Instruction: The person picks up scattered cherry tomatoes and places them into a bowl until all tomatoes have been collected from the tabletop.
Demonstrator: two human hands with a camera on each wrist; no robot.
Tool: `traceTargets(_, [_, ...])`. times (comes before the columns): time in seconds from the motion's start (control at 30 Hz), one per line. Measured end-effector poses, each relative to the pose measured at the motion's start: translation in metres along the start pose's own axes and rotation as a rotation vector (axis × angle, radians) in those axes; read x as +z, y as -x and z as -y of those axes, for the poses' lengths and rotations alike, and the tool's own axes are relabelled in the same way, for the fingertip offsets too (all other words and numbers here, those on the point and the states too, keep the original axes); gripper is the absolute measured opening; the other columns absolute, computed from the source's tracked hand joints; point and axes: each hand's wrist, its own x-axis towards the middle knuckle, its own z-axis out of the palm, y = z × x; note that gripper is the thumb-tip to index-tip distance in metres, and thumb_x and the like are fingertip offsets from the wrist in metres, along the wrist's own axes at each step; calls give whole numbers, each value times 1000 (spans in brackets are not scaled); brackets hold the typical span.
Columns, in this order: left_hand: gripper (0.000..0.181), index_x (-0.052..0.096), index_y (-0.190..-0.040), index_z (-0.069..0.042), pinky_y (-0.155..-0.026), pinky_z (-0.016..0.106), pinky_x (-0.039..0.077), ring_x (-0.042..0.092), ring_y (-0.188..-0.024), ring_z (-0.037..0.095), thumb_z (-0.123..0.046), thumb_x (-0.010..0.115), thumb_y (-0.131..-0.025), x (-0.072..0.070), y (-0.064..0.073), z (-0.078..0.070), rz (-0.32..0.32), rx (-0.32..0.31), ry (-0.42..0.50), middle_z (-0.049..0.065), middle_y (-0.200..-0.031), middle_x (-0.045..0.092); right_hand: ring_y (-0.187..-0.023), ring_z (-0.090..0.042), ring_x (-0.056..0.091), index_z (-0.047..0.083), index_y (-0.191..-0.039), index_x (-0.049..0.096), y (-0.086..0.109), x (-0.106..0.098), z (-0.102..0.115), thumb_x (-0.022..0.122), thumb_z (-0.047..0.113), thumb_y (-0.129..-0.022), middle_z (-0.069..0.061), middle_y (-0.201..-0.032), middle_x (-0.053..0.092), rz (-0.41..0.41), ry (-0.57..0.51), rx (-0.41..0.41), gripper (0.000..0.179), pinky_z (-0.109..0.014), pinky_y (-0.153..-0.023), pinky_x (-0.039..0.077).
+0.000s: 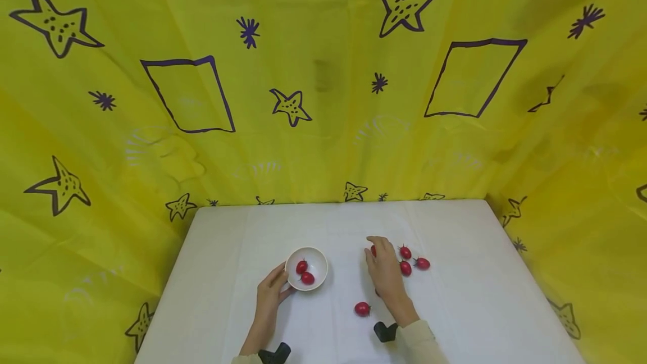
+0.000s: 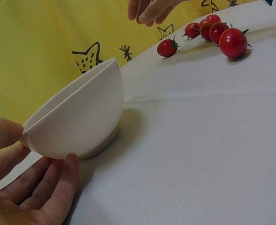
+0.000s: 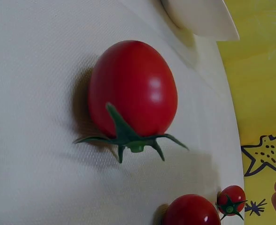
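Note:
My left hand (image 1: 270, 292) holds a small white bowl (image 2: 88, 110), thumb at the rim and fingers against its lower side. Two red cherry tomatoes (image 1: 307, 278) lie inside the bowl. To the right, my right hand (image 1: 385, 271) hovers over the table with nothing between its loosely bent fingers. Just beyond its fingertips is a cherry tomato (image 2: 167, 48), partly covered by the hand in the head view. Several more tomatoes (image 1: 406, 268) sit right of that hand. A single tomato (image 1: 362, 309) lies nearer the front, and another is mostly hidden under the right wrist.
A white cloth (image 1: 227, 251) covers the table. Yellow curtains (image 1: 323, 156) with star drawings surround its back and sides. A black camera mount (image 1: 275, 354) is on the left wrist, and a similar black mount (image 1: 386, 331) is on the right.

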Motion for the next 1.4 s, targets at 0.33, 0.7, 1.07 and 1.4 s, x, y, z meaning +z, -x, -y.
traceTargets(0.33, [49, 52, -151, -2, -100, 38, 64, 59, -137, 39, -24, 57, -107, 0, 0, 2, 1, 3, -6, 25, -154, 52, -123, -41, 60, -3, -135, 60, -1, -1, -13, 73, 7, -97, -26, -134, 62, 92, 4, 134, 41, -55, -109, 57])
traceTargets(0.7, [50, 51, -151, 0, -98, 38, 65, 60, -136, 40, -24, 57, -108, 1, -1, 2, 13, 22, -5, 28, -154, 52, -126, -41, 59, -1, -137, 59, 1, 1, -21, 73, 10, -97, -26, -137, 60, 155, 50, 187, 44, -55, -110, 56])
traceTargets(1.07, [49, 49, -152, 3, -101, 41, 63, 61, -133, 39, -20, 55, -108, 0, 4, -1, 4, 17, 2, 30, -156, 49, -126, -40, 61, -2, -135, 61, 2, 10, -23, 72, 7, -97, -24, -136, 61, 185, 51, 191, 41, -54, -110, 56])
traceTargets(1.4, [51, 50, -151, 2, -100, 40, 64, 60, -135, 40, -25, 57, -108, -2, 2, 1, 9, 24, 12, 29, -154, 51, -117, -40, 64, -3, -126, 64, 1, 18, -22, 73, 2, -94, -25, -125, 65, 122, 49, 144, 33, -55, -107, 58])
